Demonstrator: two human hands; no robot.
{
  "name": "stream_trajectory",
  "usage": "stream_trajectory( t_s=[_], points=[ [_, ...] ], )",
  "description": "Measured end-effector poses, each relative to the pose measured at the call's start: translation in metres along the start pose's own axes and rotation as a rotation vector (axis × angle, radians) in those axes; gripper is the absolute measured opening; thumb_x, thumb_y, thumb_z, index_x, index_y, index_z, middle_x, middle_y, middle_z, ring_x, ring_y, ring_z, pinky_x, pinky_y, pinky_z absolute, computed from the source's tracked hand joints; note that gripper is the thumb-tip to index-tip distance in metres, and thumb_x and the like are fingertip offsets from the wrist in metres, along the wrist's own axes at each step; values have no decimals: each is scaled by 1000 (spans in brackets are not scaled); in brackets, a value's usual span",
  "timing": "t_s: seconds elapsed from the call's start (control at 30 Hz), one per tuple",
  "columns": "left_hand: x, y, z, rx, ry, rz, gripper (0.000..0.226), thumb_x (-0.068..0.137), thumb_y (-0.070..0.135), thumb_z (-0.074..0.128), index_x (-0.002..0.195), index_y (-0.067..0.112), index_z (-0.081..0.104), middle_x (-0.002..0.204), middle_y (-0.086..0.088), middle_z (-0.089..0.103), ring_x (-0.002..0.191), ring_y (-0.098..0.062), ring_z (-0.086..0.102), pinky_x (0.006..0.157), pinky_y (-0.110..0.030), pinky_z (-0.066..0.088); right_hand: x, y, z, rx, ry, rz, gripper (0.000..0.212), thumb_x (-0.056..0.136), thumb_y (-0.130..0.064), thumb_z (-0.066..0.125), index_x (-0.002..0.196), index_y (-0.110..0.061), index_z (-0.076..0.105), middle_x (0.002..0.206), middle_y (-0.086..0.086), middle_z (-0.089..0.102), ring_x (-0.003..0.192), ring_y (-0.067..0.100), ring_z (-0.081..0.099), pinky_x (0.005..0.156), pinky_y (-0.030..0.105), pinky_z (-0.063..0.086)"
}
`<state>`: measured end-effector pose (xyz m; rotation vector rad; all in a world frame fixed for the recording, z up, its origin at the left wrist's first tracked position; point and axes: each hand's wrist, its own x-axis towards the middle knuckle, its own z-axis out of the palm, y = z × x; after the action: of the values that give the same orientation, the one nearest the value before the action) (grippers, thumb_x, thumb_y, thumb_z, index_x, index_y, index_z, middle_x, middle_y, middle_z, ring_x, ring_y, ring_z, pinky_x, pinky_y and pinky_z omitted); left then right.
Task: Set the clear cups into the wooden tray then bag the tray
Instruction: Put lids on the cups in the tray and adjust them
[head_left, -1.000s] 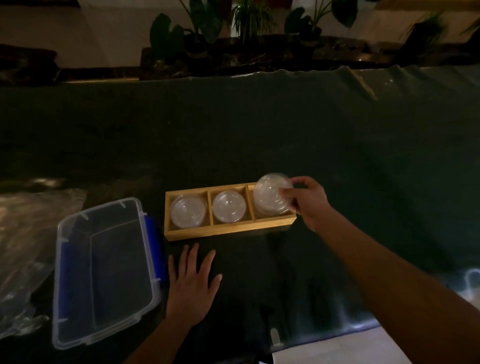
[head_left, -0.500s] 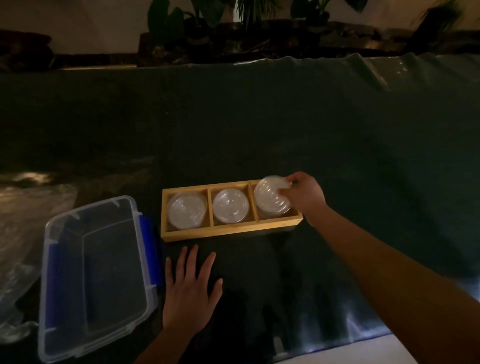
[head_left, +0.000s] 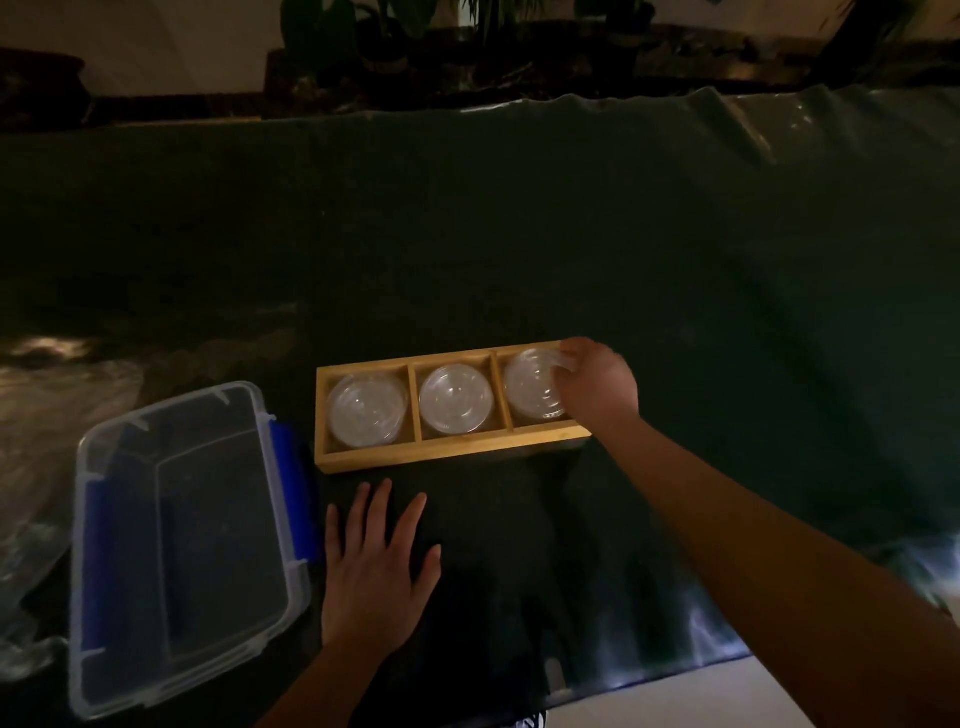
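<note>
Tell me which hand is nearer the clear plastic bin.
Left. The left hand lies flat on the cloth just right of the bin, beside its blue latch. The right hand is farther off, holding the cup in the right compartment of the wooden tray.

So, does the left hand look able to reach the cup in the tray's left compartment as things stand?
Probably yes: the left hand lies flat just in front of the wooden tray, and nothing stands between it and that cup.
</note>
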<state>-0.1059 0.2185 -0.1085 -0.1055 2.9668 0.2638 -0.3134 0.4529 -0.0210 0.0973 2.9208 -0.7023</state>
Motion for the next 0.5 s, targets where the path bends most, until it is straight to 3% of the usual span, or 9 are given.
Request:
stream_trajectory(
  t_s=[0.1, 0.23, 0.37, 0.5],
  points=[
    [0, 0, 0, -3, -4, 0, 68, 90, 65, 30, 148, 33, 46, 160, -12, 39, 152, -34, 27, 121, -63, 19, -3, 4, 0, -35, 4, -80, 55, 92, -40, 69, 141, -23, 52, 138, 4, 56, 128, 26, 49, 93, 35, 45],
    [0, -2, 1, -1, -11, 4, 67, 91, 65, 32, 149, 33, 45, 161, -11, 39, 152, -34, 26, 121, -63, 19, -8, 6, 1, -244, -94, -208, 93, 69, -71, 75, 145, -28, 44, 147, -4, 49, 137, 26, 38, 106, 47, 42],
    [0, -2, 2, 5, -12, 5, 66, 91, 65, 34, 148, 33, 46, 160, -12, 40, 151, -35, 28, 120, -64, 20, -5, 9, 5, -265, -103, -171, 91, 71, -71, 72, 143, -22, 47, 137, -1, 59, 131, 24, 47, 110, 46, 41],
    [0, -1, 3, 27, -13, -8, 66, 90, 65, 35, 146, 34, 47, 159, -11, 41, 150, -34, 29, 120, -63, 22, -6, 12, 8, -233, -93, -158, 94, 75, -68, 72, 149, -19, 41, 150, 1, 47, 136, 27, 39, 111, 47, 40]
  ],
)
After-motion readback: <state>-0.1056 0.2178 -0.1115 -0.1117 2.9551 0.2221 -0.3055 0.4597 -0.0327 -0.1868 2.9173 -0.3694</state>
